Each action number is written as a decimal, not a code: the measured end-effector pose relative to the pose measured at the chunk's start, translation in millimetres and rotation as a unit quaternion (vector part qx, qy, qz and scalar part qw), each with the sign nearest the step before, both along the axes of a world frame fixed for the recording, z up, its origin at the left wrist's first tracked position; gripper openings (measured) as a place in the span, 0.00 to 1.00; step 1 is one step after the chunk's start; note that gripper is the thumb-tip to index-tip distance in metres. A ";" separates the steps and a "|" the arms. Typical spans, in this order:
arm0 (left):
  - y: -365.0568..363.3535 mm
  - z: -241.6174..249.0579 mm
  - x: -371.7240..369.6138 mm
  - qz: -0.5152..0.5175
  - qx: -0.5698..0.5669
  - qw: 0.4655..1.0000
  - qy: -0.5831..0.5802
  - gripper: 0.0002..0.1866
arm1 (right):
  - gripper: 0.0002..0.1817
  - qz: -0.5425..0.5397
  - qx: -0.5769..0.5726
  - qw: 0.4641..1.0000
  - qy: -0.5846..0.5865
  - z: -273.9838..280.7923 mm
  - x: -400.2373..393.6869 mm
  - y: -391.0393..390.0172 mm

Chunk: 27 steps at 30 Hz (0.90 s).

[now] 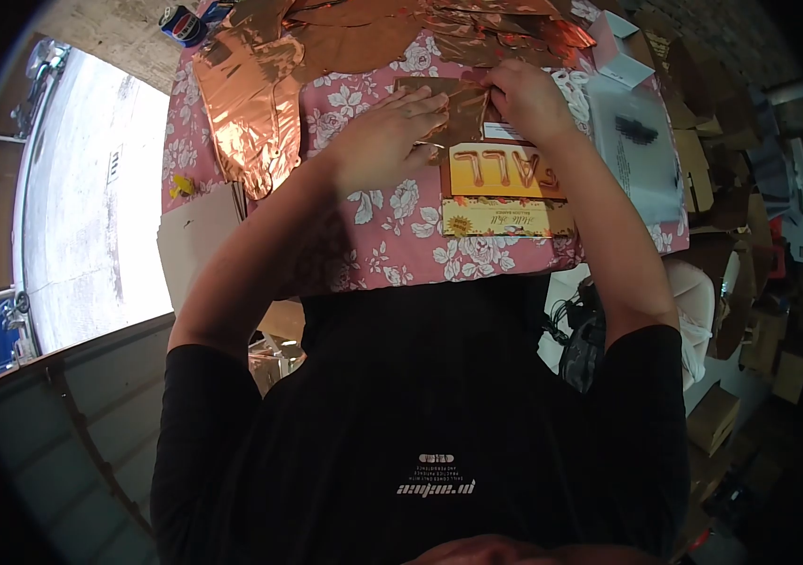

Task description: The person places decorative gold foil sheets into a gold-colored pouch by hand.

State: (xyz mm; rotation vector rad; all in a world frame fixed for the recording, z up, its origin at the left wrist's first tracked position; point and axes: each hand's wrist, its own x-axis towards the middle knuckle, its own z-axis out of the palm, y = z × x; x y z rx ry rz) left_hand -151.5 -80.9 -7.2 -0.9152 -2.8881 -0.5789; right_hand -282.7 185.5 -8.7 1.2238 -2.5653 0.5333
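Note:
My left hand [387, 137] lies flat with fingers stretched out over the left side of a folded copper foil balloon [465, 111]. At the foil's upper right edge, my right hand [528, 99] has its fingers curled and pinched on it. Just below the foil is an orange card [491, 171] with upside-down balloon letters reading FALL. Under that card sits a yellow "Hello Fall" label [500, 219]. A white slip [495, 131] shows partly between the foil and the card.
More copper foil balloons [255, 104] spread along the table's left and far side. A clear plastic bag [635, 141] and white box [622, 52] stand at right. A soda can [182, 25] is far left. Cardboard [199, 240] sticks out at the left edge of the flowered tablecloth [392, 250].

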 end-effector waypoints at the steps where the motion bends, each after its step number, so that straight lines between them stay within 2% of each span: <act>1: 0.2 0.1 0.5 0.000 0.000 1.000 0.002 0.28 | 0.11 0.002 -0.008 1.000 0.007 -1.4 -0.1 0.1; 6: 2.1 -2.6 -0.4 0.003 0.000 1.000 0.016 0.29 | 0.14 0.024 0.022 0.999 0.010 5.3 -2.3 5.4; 9: 3.9 0.0 0.8 0.003 -0.007 0.999 0.032 0.28 | 0.20 0.036 0.038 0.997 0.048 12.5 11.4 10.3; 11: 4.8 0.8 1.6 0.005 -0.005 0.999 0.031 0.28 | 0.27 0.032 0.098 0.992 0.067 16.3 19.2 11.4; 15: 7.8 1.9 2.1 0.011 -0.015 0.999 0.031 0.28 | 0.30 0.016 0.121 0.991 0.061 2.3 22.2 15.8; 20: 13.2 5.9 10.1 0.012 -0.048 0.994 0.102 0.25 | 0.30 0.000 0.164 0.986 0.040 8.7 23.0 13.8; 24: 13.2 -3.4 9.8 0.002 -0.039 0.998 0.058 0.25 | 0.32 -0.022 0.083 0.993 0.086 25.2 54.7 -4.1; 26: 12.0 -5.0 7.5 0.000 -0.053 0.996 0.067 0.25 | 0.31 0.052 0.014 0.997 0.051 23.5 64.3 -11.3; 27: 11.8 -6.4 7.9 -0.001 -0.054 0.996 0.065 0.25 | 0.29 0.045 0.034 0.998 -0.035 18.2 67.9 -12.1</act>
